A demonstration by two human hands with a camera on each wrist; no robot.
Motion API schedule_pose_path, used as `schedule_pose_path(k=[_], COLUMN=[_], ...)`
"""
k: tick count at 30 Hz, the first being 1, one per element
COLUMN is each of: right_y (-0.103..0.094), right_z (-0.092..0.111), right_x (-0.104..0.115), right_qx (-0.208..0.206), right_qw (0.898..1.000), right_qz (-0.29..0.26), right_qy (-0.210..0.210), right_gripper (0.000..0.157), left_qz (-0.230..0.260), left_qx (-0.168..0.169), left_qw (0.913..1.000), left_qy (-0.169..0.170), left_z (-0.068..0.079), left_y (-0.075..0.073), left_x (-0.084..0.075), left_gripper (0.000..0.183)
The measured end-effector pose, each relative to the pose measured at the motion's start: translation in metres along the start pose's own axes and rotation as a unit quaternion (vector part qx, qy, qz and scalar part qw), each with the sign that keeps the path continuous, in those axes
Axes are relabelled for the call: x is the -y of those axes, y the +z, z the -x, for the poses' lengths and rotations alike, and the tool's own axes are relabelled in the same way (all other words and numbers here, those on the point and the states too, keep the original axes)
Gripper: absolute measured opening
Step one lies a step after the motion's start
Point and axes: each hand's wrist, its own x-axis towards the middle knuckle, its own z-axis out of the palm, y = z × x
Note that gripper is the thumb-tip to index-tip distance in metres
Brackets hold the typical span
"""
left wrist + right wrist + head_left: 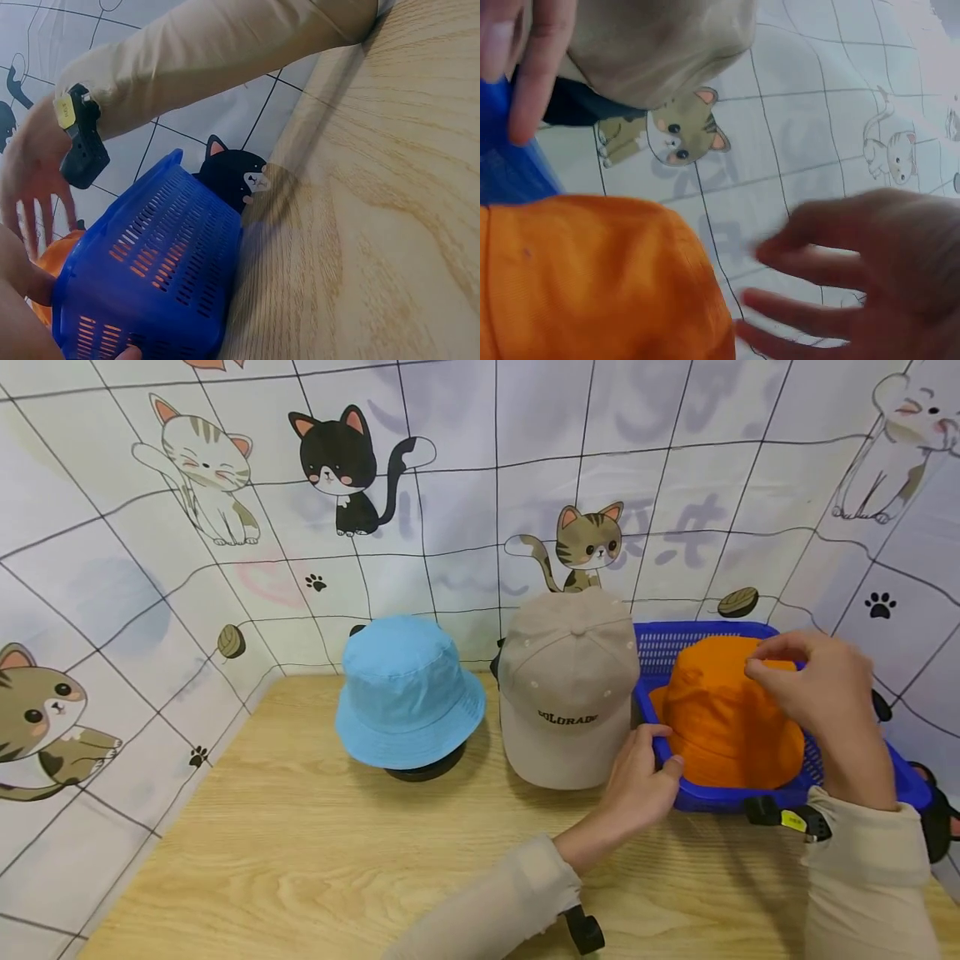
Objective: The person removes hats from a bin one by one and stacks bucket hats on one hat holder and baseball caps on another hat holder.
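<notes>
An orange bucket hat [727, 727] sits crown up in a blue plastic basket [712, 798] at the right of the table. My left hand [637, 781] grips the basket's rim at its left front corner. Above the hat's crown hovers my right hand [828, 685], its fingers loosely bent and holding nothing. The right wrist view has a gap between the fingers [810, 311] and the orange cloth. Slotted sides of the basket let orange show through in the left wrist view.
Left of the basket stands a beige cap [573, 693] lettered "COLORADO". Further left, a light blue bucket hat [408, 693] rests on a dark stand [427, 766]. A wall covering [465, 552] with printed cats rises behind the wooden table [337, 860].
</notes>
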Motion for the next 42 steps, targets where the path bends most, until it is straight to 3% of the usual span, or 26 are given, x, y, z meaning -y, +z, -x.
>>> schedule_pose_path(k=[4, 8, 12, 16, 20, 26, 38, 42], right_y=[-0.001, 0.004, 0.009, 0.01, 0.007, 0.001, 0.0, -0.002], right_z=[-0.005, -0.007, -0.005, -0.002, -0.002, -0.002, 0.002, 0.003], right_x=[-0.005, -0.008, -0.005, -0.001, -0.001, 0.0, 0.006, 0.006], right_qx=[0.105, 0.107, 0.065, 0.0, -0.075, -0.141, -0.196, -0.202], right_qw=[0.991, 0.99, 0.996, 0.999, 0.986, 0.962, 0.95, 0.95], right_qz=[0.064, 0.077, 0.057, -0.015, -0.104, -0.195, -0.196, -0.188], right_qy=[-0.054, -0.048, -0.029, 0.043, 0.104, 0.131, 0.144, 0.145], right_gripper=[0.043, 0.037, 0.032, 0.037, 0.026, 0.014, 0.008, 0.007], left_qz=[0.002, -0.002, 0.0, 0.003, 0.002, -0.013, -0.023, -0.032], left_qx=[-0.003, -0.004, -0.004, 0.0, 0.004, 0.008, 0.001, 0.0], left_qw=[1.0, 1.0, 1.0, 1.0, 1.0, 0.9995, 0.9992, 0.9986], left_qy=[0.0, 0.001, 0.004, 0.002, 0.009, 0.027, 0.033, 0.042], left_z=[-0.001, -0.001, -0.002, -0.001, -0.001, -0.001, -0.001, 0.001], left_y=[-0.001, -0.001, 0.0, 0.0, 0.0, 0.0, 0.0, 0.0], left_x=[0.0, 0.002, 0.003, 0.003, 0.004, 0.004, 0.004, 0.0], left_gripper=[0.034, 0.034, 0.033, 0.034, 0.03, 0.019, 0.039, 0.041])
